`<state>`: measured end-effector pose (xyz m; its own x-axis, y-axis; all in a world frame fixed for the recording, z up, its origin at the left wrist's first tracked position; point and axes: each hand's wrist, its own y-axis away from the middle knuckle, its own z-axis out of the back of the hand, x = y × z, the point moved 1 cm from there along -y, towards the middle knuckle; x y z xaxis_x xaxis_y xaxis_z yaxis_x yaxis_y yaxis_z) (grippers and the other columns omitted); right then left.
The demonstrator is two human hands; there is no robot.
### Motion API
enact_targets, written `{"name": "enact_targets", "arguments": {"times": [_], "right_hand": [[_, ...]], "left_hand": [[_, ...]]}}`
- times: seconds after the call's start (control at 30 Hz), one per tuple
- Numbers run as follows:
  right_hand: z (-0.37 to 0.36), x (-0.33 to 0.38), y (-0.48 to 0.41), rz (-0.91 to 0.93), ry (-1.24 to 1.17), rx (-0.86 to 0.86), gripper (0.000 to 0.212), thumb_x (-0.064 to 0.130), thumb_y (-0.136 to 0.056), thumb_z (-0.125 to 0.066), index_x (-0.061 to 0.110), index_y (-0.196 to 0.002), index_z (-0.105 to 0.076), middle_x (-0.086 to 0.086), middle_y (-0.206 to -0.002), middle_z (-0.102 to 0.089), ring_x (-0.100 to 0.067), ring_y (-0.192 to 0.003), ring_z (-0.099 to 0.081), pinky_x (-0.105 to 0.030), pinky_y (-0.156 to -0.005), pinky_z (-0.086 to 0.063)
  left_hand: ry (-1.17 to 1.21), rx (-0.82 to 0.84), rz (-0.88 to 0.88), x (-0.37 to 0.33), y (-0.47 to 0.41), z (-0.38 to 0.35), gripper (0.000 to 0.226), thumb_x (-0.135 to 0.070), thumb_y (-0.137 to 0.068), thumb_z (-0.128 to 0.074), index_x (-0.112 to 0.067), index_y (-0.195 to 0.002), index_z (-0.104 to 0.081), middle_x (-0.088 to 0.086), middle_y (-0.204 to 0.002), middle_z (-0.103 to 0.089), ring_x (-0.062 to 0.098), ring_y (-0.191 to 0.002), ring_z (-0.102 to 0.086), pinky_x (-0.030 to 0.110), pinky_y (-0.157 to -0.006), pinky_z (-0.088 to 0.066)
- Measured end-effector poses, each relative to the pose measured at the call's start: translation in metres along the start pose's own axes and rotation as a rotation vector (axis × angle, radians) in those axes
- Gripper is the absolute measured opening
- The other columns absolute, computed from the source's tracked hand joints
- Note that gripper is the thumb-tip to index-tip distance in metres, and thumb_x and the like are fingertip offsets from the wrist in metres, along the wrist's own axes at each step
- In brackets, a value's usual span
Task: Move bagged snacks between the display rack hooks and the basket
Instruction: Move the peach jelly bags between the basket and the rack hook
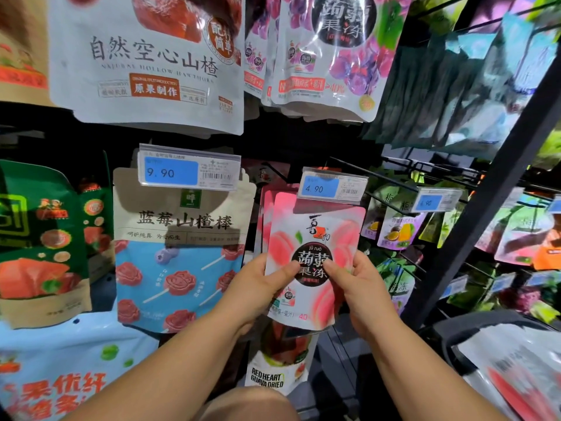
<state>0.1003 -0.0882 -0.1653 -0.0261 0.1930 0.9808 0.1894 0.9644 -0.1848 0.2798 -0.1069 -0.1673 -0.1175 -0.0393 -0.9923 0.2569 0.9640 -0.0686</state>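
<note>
Where two pink bags overlap, two hands pinch one.

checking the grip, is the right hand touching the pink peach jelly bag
Touching. Head view: the right hand pinches the pink peach jelly bag, thumb on its front.

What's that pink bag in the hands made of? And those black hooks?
The pink bag looks like smooth plastic film with a soft sheen: it is printed all over and has a flat sealed edge. The black hooks look like thin, dark-coated metal wire, but that is only a guess.
</note>
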Motion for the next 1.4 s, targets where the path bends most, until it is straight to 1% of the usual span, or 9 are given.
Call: {"name": "enact_targets", "arguments": {"times": [0.17, 0.3, 0.5, 0.77, 0.87, 0.97, 1.07, 1.17, 1.4], "right_hand": [[0.004, 0.003, -0.008, 0.004, -0.003, 0.003, 0.023, 0.008, -0.089, -0.069, 0.011, -0.111, -0.063, -0.015, -0.106, -0.074, -0.037, -0.1, -0.07, -0.05, -0.088, -0.055], [0.001, 0.004, -0.014, 0.02, 0.034, 0.021, 0.041, 0.025, -0.076, -0.074, 0.015, -0.115, -0.063, -0.012, -0.109, -0.073, -0.034, -0.101, -0.07, -0.055, -0.092, -0.054], [-0.006, 0.003, -0.029, 0.031, 0.127, -0.018, 0.022, 0.014, -0.089, -0.07, 0.018, -0.109, -0.065, -0.01, -0.106, -0.074, -0.031, -0.098, -0.071, -0.058, -0.091, -0.054], [-0.013, 0.002, -0.037, 0.034, 0.442, -0.153, 0.026, 0.037, -0.086, -0.073, 0.019, -0.101, -0.061, -0.006, -0.1, -0.07, -0.025, -0.093, -0.066, -0.049, -0.087, -0.054], [-0.005, 0.0, -0.033, 0.025, 0.51, -0.168, 0.024, 0.034, -0.088, -0.071, 0.014, -0.092, -0.058, -0.011, -0.085, -0.067, -0.021, -0.078, -0.061, -0.043, -0.078, -0.051], [0.009, 0.001, -0.021, 0.01, 0.504, -0.175, 0.018, 0.03, -0.088, -0.072, 0.025, -0.088, -0.055, 0.005, -0.074, -0.059, -0.012, -0.071, -0.056, -0.024, -0.066, -0.046], [0.032, 0.004, -0.001, 0.028, 0.466, -0.149, 0.015, 0.029, -0.089, -0.07, 0.027, -0.093, -0.056, 0.004, -0.083, -0.059, -0.011, -0.071, -0.056, -0.012, -0.059, -0.044], [0.062, 0.01, 0.021, 0.054, 0.483, -0.149, 0.012, 0.026, -0.091, -0.069, 0.031, -0.091, -0.058, 0.001, -0.087, -0.061, -0.015, -0.075, -0.057, -0.019, -0.067, -0.047], [0.158, 0.032, 0.072, 0.084, 0.68, -0.312, 0.013, 0.016, -0.089, -0.071, 0.023, -0.083, -0.062, 0.012, -0.079, -0.064, 0.0, -0.071, -0.056, -0.017, -0.071, -0.045]], "left_hand": [[-0.057, -0.005, 0.005, 0.001, -0.005, -0.004, 0.016, -0.034, -0.092, -0.063, -0.022, -0.102, -0.067, -0.004, -0.095, -0.077, 0.014, -0.089, -0.073, 0.039, -0.087, -0.057], [-0.113, -0.057, -0.005, 0.001, -0.009, -0.004, 0.021, -0.041, -0.092, -0.062, -0.022, -0.099, -0.068, -0.005, -0.092, -0.077, 0.013, -0.087, -0.073, 0.042, -0.088, -0.056], [-0.203, -0.103, -0.015, 0.002, -0.02, 0.001, 0.028, -0.047, -0.091, -0.061, -0.024, -0.106, -0.067, -0.004, -0.098, -0.075, 0.016, -0.093, -0.071, 0.041, -0.09, -0.055], [-0.489, -0.377, -0.129, 0.005, -0.024, 0.0, 0.027, -0.03, -0.086, -0.071, -0.02, -0.089, -0.046, -0.007, -0.075, -0.05, 0.015, -0.07, -0.049, 0.021, -0.053, -0.028], [-0.511, -0.373, -0.169, 0.01, -0.02, 0.001, 0.039, -0.019, -0.084, -0.074, -0.023, -0.107, -0.042, -0.003, -0.094, -0.058, 0.019, -0.082, -0.057, 0.026, -0.062, -0.037], [-0.559, -0.323, -0.218, 0.015, -0.01, 0.001, 0.064, -0.016, -0.083, -0.073, -0.024, -0.135, -0.036, 0.003, -0.129, -0.054, 0.024, -0.11, -0.059, 0.042, -0.093, -0.05], [-0.622, -0.314, -0.279, 0.009, 0.009, -0.003, 0.081, -0.016, -0.086, -0.071, -0.022, -0.151, -0.023, 0.005, -0.152, -0.031, 0.022, -0.137, -0.035, 0.038, -0.115, -0.03], [-0.75, -0.386, -0.464, -0.001, 0.022, -0.015, 0.074, -0.008, -0.081, -0.074, -0.01, -0.144, -0.035, 0.015, -0.144, -0.033, 0.026, -0.131, -0.031, 0.037, -0.109, -0.027], [-0.83, 0.161, -0.493, -0.001, 0.004, -0.089, 0.025, -0.02, -0.087, -0.069, -0.021, -0.11, -0.059, -0.011, -0.093, -0.054, 0.015, -0.085, -0.05, 0.031, -0.079, -0.04]]}}
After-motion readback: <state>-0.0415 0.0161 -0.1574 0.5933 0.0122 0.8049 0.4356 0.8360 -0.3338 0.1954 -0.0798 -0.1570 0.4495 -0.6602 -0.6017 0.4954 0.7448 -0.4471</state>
